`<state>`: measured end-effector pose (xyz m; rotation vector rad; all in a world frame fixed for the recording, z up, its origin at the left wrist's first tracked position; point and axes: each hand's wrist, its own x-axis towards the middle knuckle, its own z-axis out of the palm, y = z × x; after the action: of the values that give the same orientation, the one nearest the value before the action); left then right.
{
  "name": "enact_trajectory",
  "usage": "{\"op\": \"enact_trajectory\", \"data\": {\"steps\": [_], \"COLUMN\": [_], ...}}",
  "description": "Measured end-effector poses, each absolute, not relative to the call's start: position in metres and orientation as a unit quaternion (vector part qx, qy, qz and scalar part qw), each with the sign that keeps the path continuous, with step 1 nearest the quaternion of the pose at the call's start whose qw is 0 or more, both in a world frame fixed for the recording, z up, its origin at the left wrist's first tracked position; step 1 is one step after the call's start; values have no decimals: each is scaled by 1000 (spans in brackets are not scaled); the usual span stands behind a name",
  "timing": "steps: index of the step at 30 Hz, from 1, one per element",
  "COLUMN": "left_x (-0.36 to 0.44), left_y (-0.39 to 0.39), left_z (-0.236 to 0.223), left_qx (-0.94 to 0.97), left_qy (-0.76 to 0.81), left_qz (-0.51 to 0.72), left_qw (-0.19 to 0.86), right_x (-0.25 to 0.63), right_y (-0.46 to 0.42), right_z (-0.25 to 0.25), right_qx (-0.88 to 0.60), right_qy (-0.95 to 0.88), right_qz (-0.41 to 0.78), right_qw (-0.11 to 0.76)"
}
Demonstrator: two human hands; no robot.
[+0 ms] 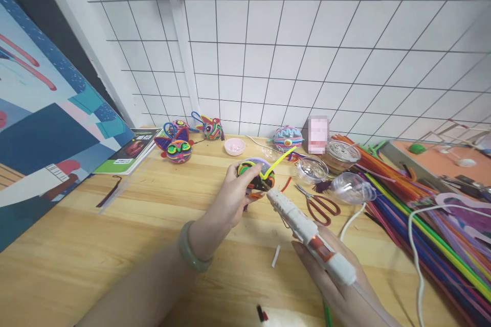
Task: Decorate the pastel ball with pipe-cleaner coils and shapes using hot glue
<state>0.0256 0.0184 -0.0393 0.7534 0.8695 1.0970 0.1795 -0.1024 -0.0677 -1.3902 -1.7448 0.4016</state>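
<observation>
My left hand (233,191) is closed around a round, multicoloured pipe-cleaner ornament (245,167), lifted off the table near the middle. A bent yellow pipe cleaner (280,162) sticks up from its right side. In my right hand (337,260) is a white hot glue gun (293,217), with an orange light glowing on its body. The gun's nozzle points at the ornament, close to the base of the yellow pipe cleaner; whether it touches I cannot tell. My left fingers hide part of the ornament.
Scissors with brown handles (322,208) lie right of the ornament, near clear plastic cups (312,168). Bundles of coloured pipe cleaners (425,245) and a white cord (412,235) cover the right side. Finished-looking ornaments (179,149) and a pink bowl (235,147) stand at the back.
</observation>
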Motion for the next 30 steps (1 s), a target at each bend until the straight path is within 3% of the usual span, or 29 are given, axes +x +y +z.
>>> {"op": "enact_trajectory", "data": {"steps": [14, 18, 24, 30], "left_x": [15, 5, -6, -2], "left_y": [32, 41, 48, 38], "left_z": [-42, -34, -27, -21], "left_qx": [338, 331, 342, 351], "left_qy": [367, 372, 335, 305], "left_qz": [526, 555, 575, 560], "left_qw": [689, 667, 664, 686], "right_x": [186, 195, 177, 171], "right_y": [-100, -92, -93, -97], "right_z": [-83, -85, -83, -90], "right_qx": [-554, -429, -460, -476], "right_qy": [-706, -830, -853, -840], "right_qz": [56, 76, 188, 227], "right_qw": [438, 348, 163, 127]}}
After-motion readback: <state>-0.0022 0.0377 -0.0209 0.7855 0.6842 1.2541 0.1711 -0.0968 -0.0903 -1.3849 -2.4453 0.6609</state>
